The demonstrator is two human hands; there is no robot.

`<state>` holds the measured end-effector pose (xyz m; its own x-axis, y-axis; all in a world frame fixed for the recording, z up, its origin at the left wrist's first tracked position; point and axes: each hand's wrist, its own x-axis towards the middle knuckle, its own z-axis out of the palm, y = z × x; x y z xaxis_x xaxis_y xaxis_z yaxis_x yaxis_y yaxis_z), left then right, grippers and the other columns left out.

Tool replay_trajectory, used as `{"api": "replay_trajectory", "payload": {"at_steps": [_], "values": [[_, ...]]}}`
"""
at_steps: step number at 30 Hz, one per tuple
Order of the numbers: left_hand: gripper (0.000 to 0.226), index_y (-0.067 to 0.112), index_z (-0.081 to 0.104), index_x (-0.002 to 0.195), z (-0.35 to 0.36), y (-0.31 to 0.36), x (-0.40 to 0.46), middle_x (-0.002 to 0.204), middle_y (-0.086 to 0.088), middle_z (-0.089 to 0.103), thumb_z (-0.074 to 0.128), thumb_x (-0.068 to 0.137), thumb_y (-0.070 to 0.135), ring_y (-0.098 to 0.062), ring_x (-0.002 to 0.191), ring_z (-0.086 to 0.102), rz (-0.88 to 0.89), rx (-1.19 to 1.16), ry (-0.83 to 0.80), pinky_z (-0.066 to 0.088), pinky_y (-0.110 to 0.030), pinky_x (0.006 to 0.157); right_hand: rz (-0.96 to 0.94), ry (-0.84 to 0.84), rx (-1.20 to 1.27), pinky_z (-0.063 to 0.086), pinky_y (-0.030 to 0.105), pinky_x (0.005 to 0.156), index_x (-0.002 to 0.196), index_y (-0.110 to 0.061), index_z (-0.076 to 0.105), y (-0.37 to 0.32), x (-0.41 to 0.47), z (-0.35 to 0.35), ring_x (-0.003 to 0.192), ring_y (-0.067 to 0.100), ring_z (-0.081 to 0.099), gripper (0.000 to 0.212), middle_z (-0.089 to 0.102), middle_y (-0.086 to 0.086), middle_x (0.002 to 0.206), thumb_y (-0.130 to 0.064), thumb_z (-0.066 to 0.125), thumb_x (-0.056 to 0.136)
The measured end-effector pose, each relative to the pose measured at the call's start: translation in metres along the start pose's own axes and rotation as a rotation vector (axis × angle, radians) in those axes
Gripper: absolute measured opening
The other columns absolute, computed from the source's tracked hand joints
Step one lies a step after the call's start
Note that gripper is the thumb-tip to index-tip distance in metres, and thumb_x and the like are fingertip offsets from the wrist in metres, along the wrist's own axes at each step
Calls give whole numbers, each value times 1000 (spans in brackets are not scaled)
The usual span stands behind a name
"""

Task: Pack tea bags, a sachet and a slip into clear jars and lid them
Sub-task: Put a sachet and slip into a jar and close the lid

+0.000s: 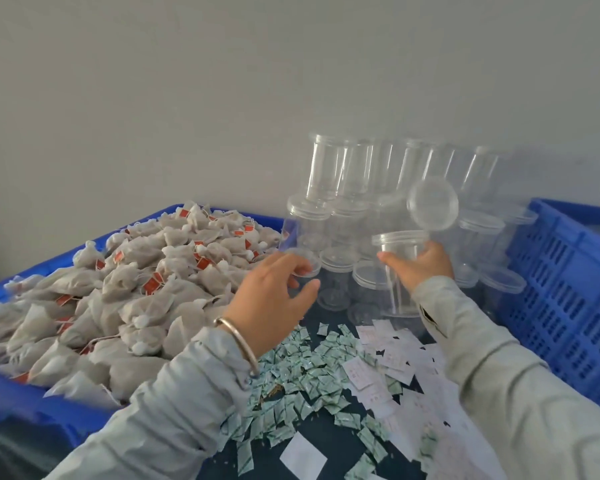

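Clear cylindrical plastic jar (400, 271) stands upright on the dark bench (321, 433), a bit right of frame centre, at the front edge of the jar stack. Right hand (421, 263) grips it from its 3 o'clock side, fingers curled round the wall just under the rim; thumb side hidden behind the jar. Can't tell if a lid is on it.

Round clear plastic lid (432, 203) sits tilted on edge at 12 o'clock from that jar, face toward the camera, leaning among the stack; what supports it isn't clear.

Left hand (274, 296) is at 9 o'clock from the held jar, fingers loosely spread, tips at a low lidded clear jar (303, 263); contact looks likely, grip can't be confirmed. Metal bangle (238, 344) on that wrist; both arms in pale grey sleeves.

Stack of empty lidded clear jars (340, 171) fills 12 o'clock, piled in tiers against the grey wall.

At 6 o'clock of the held jar: scatter of small green-white sachets (298, 386), with white printed paper slips (392, 355) just beside them at 3 o'clock, some overlapping.

At 9 o'clock: blue plastic crate (18, 407) heaped with grey mesh tea bags (125, 292) with red tags. At 3 o'clock: a blue slotted plastic crate (568, 289), interior not visible.
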<state>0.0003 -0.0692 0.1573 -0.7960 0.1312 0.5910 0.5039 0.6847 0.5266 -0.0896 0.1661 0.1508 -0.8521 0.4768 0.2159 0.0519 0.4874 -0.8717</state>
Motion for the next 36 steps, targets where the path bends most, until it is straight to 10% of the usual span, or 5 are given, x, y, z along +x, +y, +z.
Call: {"api": "replay_trajectory", "payload": {"at_steps": [3,18,27,31,36], "values": [[16,22,60,104,11,13,2,88,23,47,59,89,28,5,77,52,-10,-40,-9,41,-3,72,34,-43,-31,40,33,95,137,-8,38,6,0,-1,123,29,48,89,47,10,138,-44,81,68],[9,25,62,98,32,7,-19,91,17,55,61,89,25,3,82,54,-77,-77,-103,37,-1,71,35,-66,115,42,34,88,137,-17,38,36,5,-35,112,22,51,81,50,4,135,-40,79,71],[74,47,23,138,33,37,-19,144,10,30,66,78,53,1,122,38,264,-137,-489,32,-11,103,-377,-1016,222,50,45,93,122,-16,53,29,-97,-44,109,23,62,67,65,4,115,-41,77,64],[66,44,27,137,53,34,-51,133,10,35,61,82,57,-1,117,41,214,-249,-459,29,-8,100,-438,-869,63,50,36,91,121,-29,51,48,-114,-48,106,11,60,71,63,-8,113,-45,75,56],[68,38,22,143,89,40,-73,125,7,31,49,85,62,-14,120,43,-343,-292,-360,32,-20,96,-747,-332,-514,43,26,93,126,-24,45,67,-137,-30,107,10,53,91,52,-13,116,-51,78,45]]}}
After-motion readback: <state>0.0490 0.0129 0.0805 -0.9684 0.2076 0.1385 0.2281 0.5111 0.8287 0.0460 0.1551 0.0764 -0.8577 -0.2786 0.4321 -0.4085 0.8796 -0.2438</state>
